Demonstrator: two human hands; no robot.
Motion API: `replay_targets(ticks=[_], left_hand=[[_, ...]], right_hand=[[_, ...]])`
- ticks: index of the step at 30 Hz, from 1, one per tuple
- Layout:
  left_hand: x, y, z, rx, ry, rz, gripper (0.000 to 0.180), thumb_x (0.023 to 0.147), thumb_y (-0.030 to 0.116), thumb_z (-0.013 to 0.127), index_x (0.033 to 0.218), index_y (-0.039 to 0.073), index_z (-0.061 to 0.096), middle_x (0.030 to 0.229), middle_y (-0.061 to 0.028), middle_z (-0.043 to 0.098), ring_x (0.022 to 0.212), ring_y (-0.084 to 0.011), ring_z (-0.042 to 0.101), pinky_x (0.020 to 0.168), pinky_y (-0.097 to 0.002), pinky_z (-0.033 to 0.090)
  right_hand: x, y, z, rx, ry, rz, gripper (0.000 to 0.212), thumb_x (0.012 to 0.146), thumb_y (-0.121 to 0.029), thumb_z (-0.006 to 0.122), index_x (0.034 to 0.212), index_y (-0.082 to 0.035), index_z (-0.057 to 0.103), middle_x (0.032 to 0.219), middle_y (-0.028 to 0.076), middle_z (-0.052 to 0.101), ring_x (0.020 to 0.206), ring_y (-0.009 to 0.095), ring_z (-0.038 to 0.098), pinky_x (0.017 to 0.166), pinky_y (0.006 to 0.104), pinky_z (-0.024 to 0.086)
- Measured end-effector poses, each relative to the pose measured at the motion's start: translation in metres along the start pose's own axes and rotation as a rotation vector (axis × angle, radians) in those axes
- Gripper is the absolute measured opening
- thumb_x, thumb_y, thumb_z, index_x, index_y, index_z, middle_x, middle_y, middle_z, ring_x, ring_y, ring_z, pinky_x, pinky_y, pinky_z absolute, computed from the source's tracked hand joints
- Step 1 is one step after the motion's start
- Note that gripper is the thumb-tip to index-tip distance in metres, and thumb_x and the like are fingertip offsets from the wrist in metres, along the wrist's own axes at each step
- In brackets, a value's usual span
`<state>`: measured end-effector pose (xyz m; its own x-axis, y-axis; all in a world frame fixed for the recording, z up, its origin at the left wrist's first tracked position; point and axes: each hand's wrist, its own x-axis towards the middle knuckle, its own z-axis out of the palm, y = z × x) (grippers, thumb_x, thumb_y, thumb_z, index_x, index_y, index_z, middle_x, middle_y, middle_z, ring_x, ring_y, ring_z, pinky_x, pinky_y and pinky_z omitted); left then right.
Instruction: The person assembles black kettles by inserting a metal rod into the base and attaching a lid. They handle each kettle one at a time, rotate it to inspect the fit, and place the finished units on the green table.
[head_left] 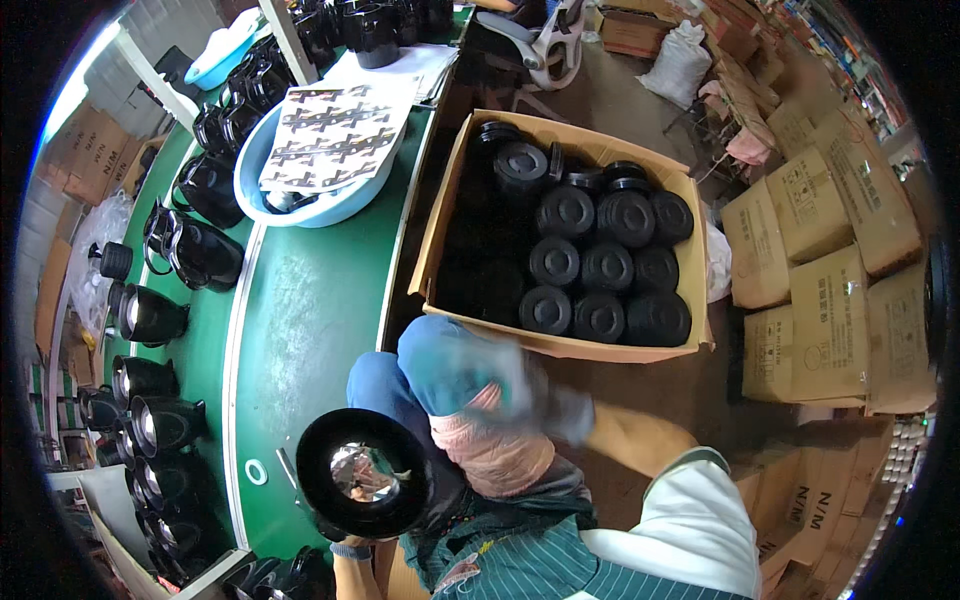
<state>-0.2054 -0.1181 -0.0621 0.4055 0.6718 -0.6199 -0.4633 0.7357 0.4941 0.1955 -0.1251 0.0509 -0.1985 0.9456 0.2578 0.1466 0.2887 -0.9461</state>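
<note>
A glossy black jug body (318, 468) is tilted with its wide open end up, showing a mirror-like inside. My left hand (350, 549), in a grey glove, grips it from below; most of the fingers are hidden behind the jug. My right hand (515, 385), also gloved, is above my knees, between the jug and a cardboard box (600, 348). Motion smears its fingers, so I cannot make out whether it holds anything. Inside the box are several round black screw lids (606, 266), stacked in rows.
A green workbench (310, 330) runs along my left, with a white ring (257, 472) on it. Several black jugs (165, 425) line its far side. Printed sheets (340, 135) lie over a light blue basin (365, 200). Stacked cartons (830, 320) stand at the right.
</note>
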Motion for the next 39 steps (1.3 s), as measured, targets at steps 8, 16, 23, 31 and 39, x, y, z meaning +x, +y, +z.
replay_targets(ticks=[8, 16, 23, 31, 39], left_hand=[[-0.008, -0.004, -0.007, -0.160, 0.090, 0.019, 0.065, 0.093, 0.022, 0.055, 0.152, -0.003, 0.044, 0.148, -0.0214, 0.053, 0.131, -0.0316, 0.057, 0.102, -0.0417, 0.052], [0.000, -0.015, -0.003, -0.290, 0.027, 0.028, 0.067, 0.096, 0.032, 0.052, 0.153, -0.002, 0.043, 0.150, -0.0222, 0.051, 0.133, -0.0342, 0.056, 0.104, -0.0453, 0.051], [0.013, -0.014, 0.002, -0.313, -0.068, -0.017, 0.070, 0.099, 0.041, 0.048, 0.154, -0.002, 0.042, 0.151, -0.0230, 0.050, 0.134, -0.0364, 0.055, 0.107, -0.0485, 0.051], [-0.023, 0.005, -0.010, -0.319, -0.244, -0.130, 0.074, 0.102, 0.051, 0.045, 0.154, -0.001, 0.040, 0.153, -0.0238, 0.048, 0.135, -0.0390, 0.054, 0.109, -0.0521, 0.050], [-0.065, 0.004, -0.015, 0.271, -0.207, 0.261, 0.068, 0.103, 0.054, 0.045, 0.144, 0.000, 0.052, 0.142, -0.0221, 0.056, 0.124, -0.0363, 0.062, 0.103, -0.0510, 0.054]], right_hand=[[0.142, 0.245, -0.208, -1.198, 0.540, 0.915, 0.128, 0.080, -0.076, 0.067, 0.165, -0.001, 0.007, 0.167, 0.033, 0.014, 0.157, 0.047, 0.007, 0.124, 0.0630, 0.004], [0.142, 0.237, -0.251, -1.372, 0.358, 1.061, 0.126, 0.078, -0.079, 0.067, 0.166, -0.009, 0.012, 0.164, 0.026, 0.031, 0.156, 0.041, 0.017, 0.125, 0.0594, 0.004], [0.082, 0.041, -0.038, 0.017, -0.033, 0.064, 0.122, 0.061, -0.044, 0.099, 0.158, -0.006, 0.034, 0.156, 0.017, 0.045, 0.143, 0.031, 0.045, 0.119, 0.0471, 0.039], [0.023, -0.015, 0.047, -0.039, -0.174, -0.258, 0.126, 0.059, -0.059, 0.096, 0.156, -0.002, 0.040, 0.160, 0.022, 0.039, 0.147, 0.037, 0.041, 0.119, 0.0507, 0.039], [-0.005, -0.048, 0.069, -0.154, -0.240, -0.269, 0.122, 0.069, -0.061, 0.088, 0.162, -0.007, 0.029, 0.160, 0.022, 0.035, 0.148, 0.040, 0.039, 0.120, 0.0514, 0.038]])
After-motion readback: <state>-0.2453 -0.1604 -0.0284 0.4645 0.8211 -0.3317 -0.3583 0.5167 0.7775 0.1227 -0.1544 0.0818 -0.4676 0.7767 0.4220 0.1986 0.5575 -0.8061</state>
